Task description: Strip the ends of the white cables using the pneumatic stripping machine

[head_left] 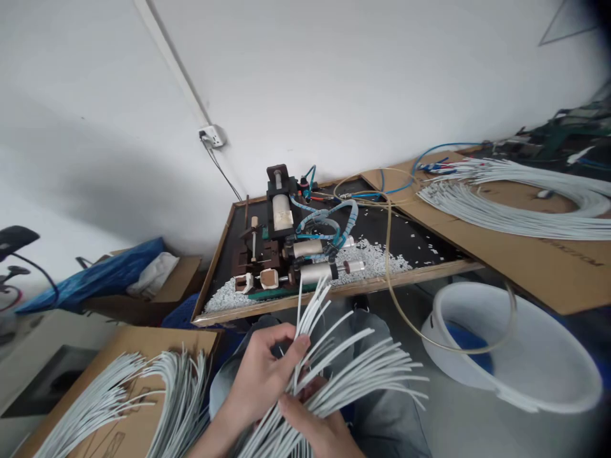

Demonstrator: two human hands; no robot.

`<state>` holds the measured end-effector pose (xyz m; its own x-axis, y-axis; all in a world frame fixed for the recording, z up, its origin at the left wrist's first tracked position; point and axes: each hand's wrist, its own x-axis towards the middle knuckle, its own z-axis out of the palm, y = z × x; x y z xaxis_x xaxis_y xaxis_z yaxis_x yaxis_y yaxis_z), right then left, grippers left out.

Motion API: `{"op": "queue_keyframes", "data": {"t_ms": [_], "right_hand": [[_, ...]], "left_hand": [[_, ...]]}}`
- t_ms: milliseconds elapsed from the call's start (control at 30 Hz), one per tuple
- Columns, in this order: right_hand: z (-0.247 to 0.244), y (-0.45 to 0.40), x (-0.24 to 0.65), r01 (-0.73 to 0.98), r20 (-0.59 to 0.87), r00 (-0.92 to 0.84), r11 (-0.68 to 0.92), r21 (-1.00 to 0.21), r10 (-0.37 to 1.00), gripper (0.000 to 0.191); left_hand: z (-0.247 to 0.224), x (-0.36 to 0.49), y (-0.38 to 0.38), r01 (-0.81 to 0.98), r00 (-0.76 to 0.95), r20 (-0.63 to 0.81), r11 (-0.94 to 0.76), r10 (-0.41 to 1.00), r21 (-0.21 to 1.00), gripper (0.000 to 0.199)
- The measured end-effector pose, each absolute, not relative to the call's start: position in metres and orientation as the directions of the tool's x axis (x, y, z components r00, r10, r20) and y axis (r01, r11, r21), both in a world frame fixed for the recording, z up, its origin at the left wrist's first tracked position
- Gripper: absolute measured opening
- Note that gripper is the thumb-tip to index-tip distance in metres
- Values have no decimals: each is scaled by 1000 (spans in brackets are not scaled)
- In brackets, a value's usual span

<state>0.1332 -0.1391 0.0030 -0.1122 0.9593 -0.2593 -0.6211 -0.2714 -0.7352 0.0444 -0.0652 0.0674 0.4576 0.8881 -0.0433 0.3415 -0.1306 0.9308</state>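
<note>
A thick bundle of thin white wires lies over my lap, its loose ends fanned up and to the right. My left hand is closed, with thumb and fingers pinching a few wires at the left of the fan. Lower down, my right hand wraps round the main part of the bundle, its thumb across the wires. Some fingers of both hands are hidden behind the wires. Just beyond the wire ends stands a bench fixture with air cylinders.
Small white scraps litter the wood-edged black bench. At right, coiled white wires lie on cardboard, above a large white tub. More wire bundles rest on a cardboard box at left. A yellowish hose hangs over the bench edge.
</note>
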Motion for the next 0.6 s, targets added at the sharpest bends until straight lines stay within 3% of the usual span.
{"op": "queue_keyframes", "data": {"t_ms": [133,333,600], "right_hand": [[17,-140,136,-610,-242,-190,-308,-730,951,61],[31,-141,139,-596,-285,-160,-323,-736,945,59],[16,-139,139,-559,-372,27,-295,-775,928,55]], "left_hand": [[70,41,-64,251,419,-141,35,897,967,40],[66,36,-63,151,504,-187,127,843,980,38],[67,36,-65,350,454,61,-240,889,906,41]]}}
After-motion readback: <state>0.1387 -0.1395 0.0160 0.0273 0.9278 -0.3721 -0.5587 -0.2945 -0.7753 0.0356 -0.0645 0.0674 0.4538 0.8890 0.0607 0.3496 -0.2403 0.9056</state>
